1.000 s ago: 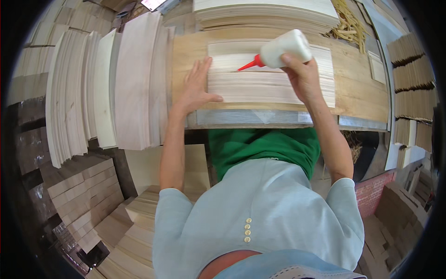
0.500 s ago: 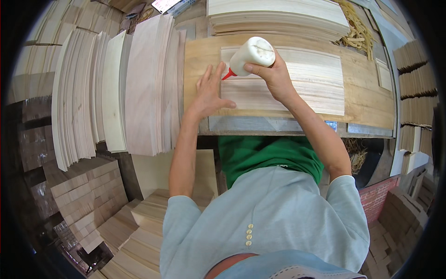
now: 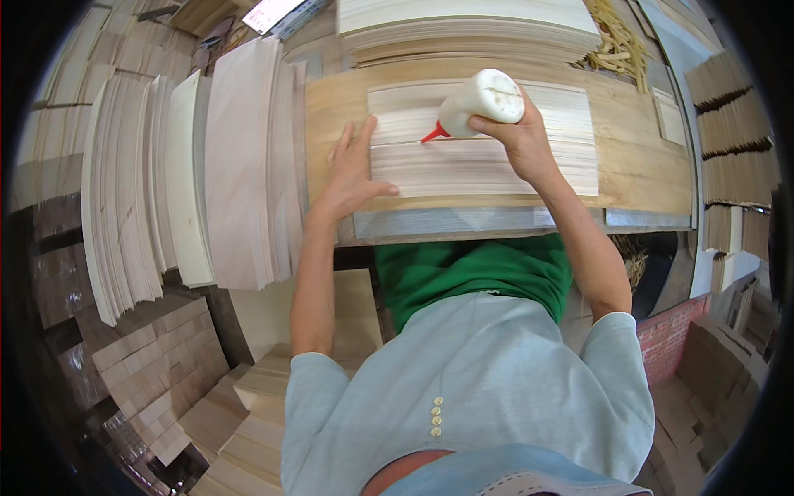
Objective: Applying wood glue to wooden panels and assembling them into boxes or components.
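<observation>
A white squeeze bottle (image 3: 482, 101) with a red nozzle is gripped in my right hand (image 3: 527, 139). It leans over, its base up to the right and its nozzle tip down at the wood. Beneath the tip lies a pale, thin wood panel (image 3: 488, 172), with a line running along its length at mid-width. My left hand (image 3: 351, 169) rests at the panel's left edge, fingers spread, thumb pointing right along its near corner. Both the panel and my left hand are on a yellowish wooden board (image 3: 637, 149).
Stacked thin wood sheets (image 3: 248, 165) stand left of the board. Behind it lies another pile of pale panels (image 3: 463, 29), with a heap of yellowish strips (image 3: 616, 50) beside it. A phone-like screen (image 3: 271, 12) is at the far left. More wood stacks (image 3: 728, 132) line the right side.
My right hand has moved the bottle rightward along the panel's middle line, away from the left edge. My left hand stays at that edge. The whole view has shifted slightly.
</observation>
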Demonstrator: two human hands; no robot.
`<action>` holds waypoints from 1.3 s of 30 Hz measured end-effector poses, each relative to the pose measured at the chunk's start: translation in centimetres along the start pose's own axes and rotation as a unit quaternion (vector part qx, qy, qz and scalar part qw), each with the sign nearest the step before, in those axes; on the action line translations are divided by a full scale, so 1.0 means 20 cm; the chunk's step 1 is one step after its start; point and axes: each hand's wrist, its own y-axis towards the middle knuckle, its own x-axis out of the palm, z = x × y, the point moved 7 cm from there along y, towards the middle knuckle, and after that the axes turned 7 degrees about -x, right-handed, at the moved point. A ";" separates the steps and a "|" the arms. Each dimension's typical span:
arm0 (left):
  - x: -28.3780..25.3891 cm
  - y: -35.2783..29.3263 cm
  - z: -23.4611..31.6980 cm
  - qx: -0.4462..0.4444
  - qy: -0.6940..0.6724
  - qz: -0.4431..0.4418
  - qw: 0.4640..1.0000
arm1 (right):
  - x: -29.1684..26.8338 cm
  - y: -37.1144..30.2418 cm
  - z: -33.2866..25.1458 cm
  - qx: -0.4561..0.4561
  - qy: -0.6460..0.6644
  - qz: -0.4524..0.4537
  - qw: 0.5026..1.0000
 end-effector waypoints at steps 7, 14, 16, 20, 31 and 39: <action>0.00 0.00 0.06 0.002 -0.004 -0.009 1.000 | -0.51 -0.14 -0.13 -0.021 -0.057 0.061 0.996; -0.01 0.01 0.08 -0.013 0.007 -0.009 1.000 | -0.92 -0.25 -0.27 -0.033 -0.069 0.113 0.991; 0.00 0.02 0.09 -0.015 0.012 -0.016 1.000 | -1.01 -0.27 -0.29 -0.033 -0.080 0.121 0.989; -0.01 0.01 0.12 -0.025 0.012 -0.013 1.000 | -1.11 -0.28 -0.33 -0.034 -0.101 0.121 0.987; 0.00 0.01 0.14 -0.012 0.032 -0.027 0.999 | -1.30 -0.33 -0.45 -0.047 -0.104 0.151 0.982; 0.20 0.07 0.57 0.140 0.116 -0.051 0.982 | -1.40 -0.46 -0.36 -0.104 0.133 0.274 0.947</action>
